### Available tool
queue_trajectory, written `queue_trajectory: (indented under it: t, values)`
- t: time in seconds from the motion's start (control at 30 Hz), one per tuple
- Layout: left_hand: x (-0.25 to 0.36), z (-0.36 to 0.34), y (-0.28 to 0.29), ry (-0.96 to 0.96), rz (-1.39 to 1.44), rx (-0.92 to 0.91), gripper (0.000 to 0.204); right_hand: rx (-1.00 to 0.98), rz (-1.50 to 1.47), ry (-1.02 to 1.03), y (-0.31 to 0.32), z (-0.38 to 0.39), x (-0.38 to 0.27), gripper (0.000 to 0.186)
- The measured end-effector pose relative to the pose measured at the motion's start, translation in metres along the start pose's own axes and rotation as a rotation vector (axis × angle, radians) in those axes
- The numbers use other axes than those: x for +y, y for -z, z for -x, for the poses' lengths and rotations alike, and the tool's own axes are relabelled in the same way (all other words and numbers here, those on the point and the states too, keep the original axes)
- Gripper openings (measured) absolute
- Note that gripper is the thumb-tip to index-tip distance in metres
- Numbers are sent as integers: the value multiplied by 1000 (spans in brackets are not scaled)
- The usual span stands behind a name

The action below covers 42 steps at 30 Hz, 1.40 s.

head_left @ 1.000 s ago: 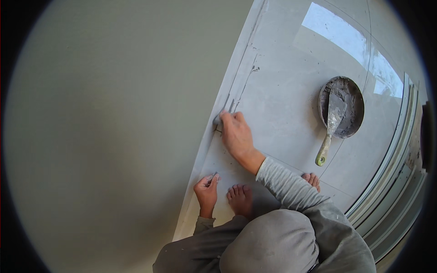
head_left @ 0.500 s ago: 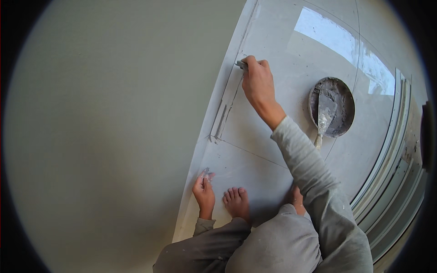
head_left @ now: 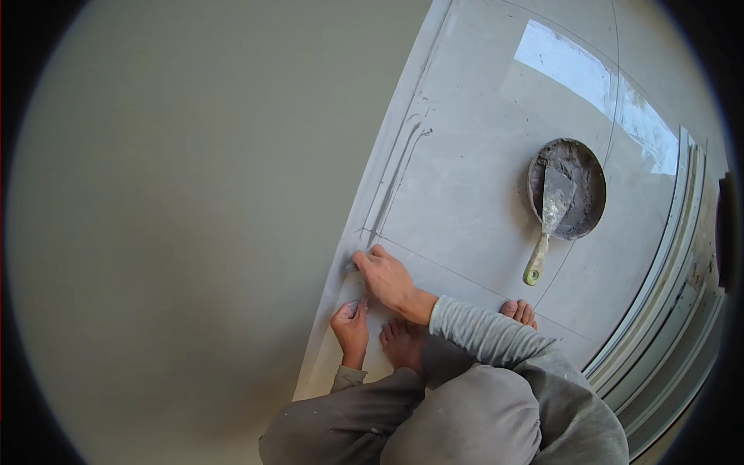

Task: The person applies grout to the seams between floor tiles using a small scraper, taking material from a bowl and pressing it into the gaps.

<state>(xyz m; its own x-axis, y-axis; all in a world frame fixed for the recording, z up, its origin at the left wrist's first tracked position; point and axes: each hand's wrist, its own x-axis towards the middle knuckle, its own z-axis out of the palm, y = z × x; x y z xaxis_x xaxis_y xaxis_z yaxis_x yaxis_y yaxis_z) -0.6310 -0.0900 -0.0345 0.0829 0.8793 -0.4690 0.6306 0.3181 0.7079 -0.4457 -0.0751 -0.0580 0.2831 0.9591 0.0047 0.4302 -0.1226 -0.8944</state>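
My right hand [head_left: 386, 277] is low along the wall, its fingers closed on a small flat grey scraper [head_left: 351, 267] that is mostly hidden by them. Just below it, my left hand [head_left: 350, 329] pinches a small grey piece [head_left: 353, 305] smeared with grout; its exact kind does not show. Fresh grey grout [head_left: 397, 174] lies in streaks along the joint between the floor tiles and the skirting [head_left: 387, 143]. To the right stands a round pan of grey grout [head_left: 589, 186], with a putty knife [head_left: 554, 203] resting in it, handle over the near rim.
A plain wall [head_left: 194, 217] fills the left side. Light tiles [head_left: 473, 186] with thin joints cover the floor. Metal sliding-door tracks [head_left: 659, 294] curve along the right. My bare feet [head_left: 403, 345] and bent knees are close below my hands.
My right hand has come down along the skirting toward me, from the far end of the joint to beside my left hand. The grout streaks along the joint look longer. My left hand is nearly still.
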Motion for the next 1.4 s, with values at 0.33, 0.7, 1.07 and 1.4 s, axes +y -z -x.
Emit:
queue_trajectory:
  t: [0.33,0.7,1.07,1.4]
  values:
    - [5,8,-10,70,49,-33,26,109,185,-25,16,-11,9,16]
    - [15,16,-5,62,70,-30,28,471,348,-113,162,-118,89,20]
    - [15,21,8,-65,47,17,21,-415,178,69,71,-16,20,18]
    - [17,30,14,-30,9,-45,22,-572,305,267,101,2,29,14]
